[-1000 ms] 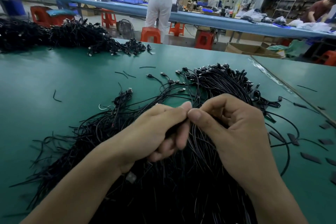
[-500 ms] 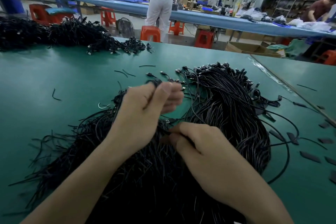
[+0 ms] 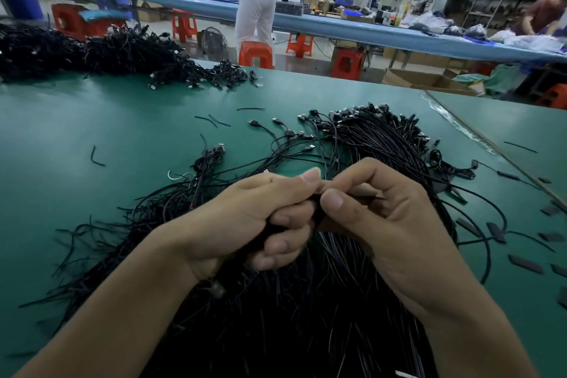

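Broadly, the matte green tabletop (image 3: 92,120) carries a sprawling heap of thin black cables with small plug ends (image 3: 383,144), which fans out from under both forearms toward the far right. Over its middle, the left hand (image 3: 245,218) has its fingers curled tight round a slim gathered bunch of those black cables (image 3: 317,213), with the thumb laid on top. The right hand (image 3: 389,218) meets it thumb to thumb and pinches the same bunch between thumb and bent forefinger. The bunch sits between the two hands, just above the heap.

The step looks like counting off or evening up strands for one bundle. To do it well, hold the left grip firm so nothing slips. Feed strands singly with the right thumb, and draw the bunch away from the heap slowly so the plug ends don't snag their neighbours.
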Demonstrator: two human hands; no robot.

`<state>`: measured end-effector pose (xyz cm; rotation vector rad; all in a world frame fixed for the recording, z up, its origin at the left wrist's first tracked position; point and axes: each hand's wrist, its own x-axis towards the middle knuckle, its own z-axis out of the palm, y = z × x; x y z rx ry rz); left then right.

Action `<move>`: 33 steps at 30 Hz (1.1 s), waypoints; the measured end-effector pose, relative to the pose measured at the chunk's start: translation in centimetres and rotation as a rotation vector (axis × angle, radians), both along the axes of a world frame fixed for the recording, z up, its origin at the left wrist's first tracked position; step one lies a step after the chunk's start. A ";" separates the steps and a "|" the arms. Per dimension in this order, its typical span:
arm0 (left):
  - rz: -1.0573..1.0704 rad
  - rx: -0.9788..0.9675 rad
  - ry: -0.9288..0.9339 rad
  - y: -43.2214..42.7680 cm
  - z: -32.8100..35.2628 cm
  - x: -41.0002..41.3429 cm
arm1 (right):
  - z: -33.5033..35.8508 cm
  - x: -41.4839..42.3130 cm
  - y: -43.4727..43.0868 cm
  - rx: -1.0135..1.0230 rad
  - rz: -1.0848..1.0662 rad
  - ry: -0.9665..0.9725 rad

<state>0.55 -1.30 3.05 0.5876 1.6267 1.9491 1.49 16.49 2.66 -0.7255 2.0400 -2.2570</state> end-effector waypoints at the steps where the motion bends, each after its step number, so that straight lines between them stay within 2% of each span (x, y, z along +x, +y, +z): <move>1: -0.013 0.023 -0.018 -0.1 -0.1 0.0 | 0.1 0.0 0.1 0.016 0.002 0.012; 5: 0.110 -0.045 0.054 0.6 -0.7 -0.4 | -0.2 -0.2 0.2 0.123 -0.095 0.123; 7: 0.270 -0.180 0.195 1.2 -1.1 -0.7 | -0.6 -0.3 0.0 0.220 -0.169 0.184; 9: 0.422 -0.382 0.412 1.4 -1.9 -1.1 | -0.8 -0.3 -0.1 0.325 -0.290 0.238; 11: 0.548 -0.439 0.482 1.5 -2.0 -1.5 | -0.9 -0.2 -0.6 0.331 -0.349 0.293; 13: 0.528 -0.240 0.292 1.7 -1.6 -1.3 | -1.0 0.1 -1.3 0.275 -0.362 0.347; 15: 0.334 -0.036 0.011 1.9 -1.1 -0.8 | -1.0 0.4 -1.9 0.234 -0.377 0.396; 16: 0.243 -0.028 -0.064 1.9 -1.1 -0.5 | -1.0 0.5 -2.1 0.225 -0.387 0.409; 18: 0.192 -0.154 -0.064 1.8 -1.4 -0.4 | -0.9 0.6 -2.2 0.179 -0.386 0.379; 21: 0.362 -0.275 0.075 2.0 -1.2 -0.5 | -0.9 0.4 -1.7 0.197 -0.404 0.348; 24: 0.553 -0.284 0.198 1.1 -1.1 -1.3 | -1.2 -0.2 -0.7 0.438 -0.411 0.153; 28: 0.731 -0.312 0.277 -0.1 -1.3 -2.1 | -2.4 -0.5 -0.2 1.060 -0.302 -0.152; 30: 0.763 -0.289 0.263 0.1 -1.3 -2.1 | -3.2 -0.5 -0.7 1.201 -0.231 -0.201; 33: 0.770 -0.267 0.263 0.1 -1.6 -2.3 | -3.9 -0.2 -1.4 1.343 -0.179 -0.140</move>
